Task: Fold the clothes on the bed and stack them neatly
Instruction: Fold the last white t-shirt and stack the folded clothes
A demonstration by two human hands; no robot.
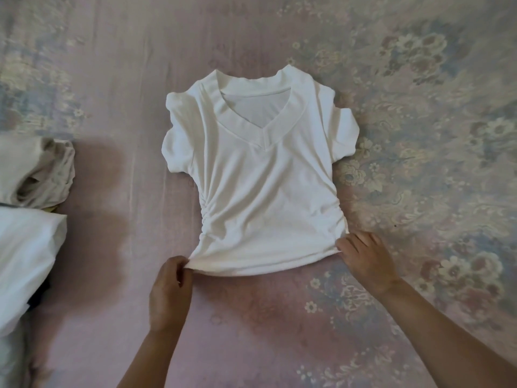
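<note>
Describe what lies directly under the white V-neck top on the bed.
The white V-neck top lies flat on the floral bedspread, which shows all around it. Whatever lies beneath the fabric itself is covered and cannot be seen.

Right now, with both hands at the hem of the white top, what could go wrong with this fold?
The left hand pinches one corner of the white top, so pulling could skew the hem. The right hand holds the other corner. The gathered side seams and puffed sleeves may fold unevenly.

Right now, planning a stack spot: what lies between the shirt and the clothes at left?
Head view: only bare bedsheet between shirt and clothes.
</note>
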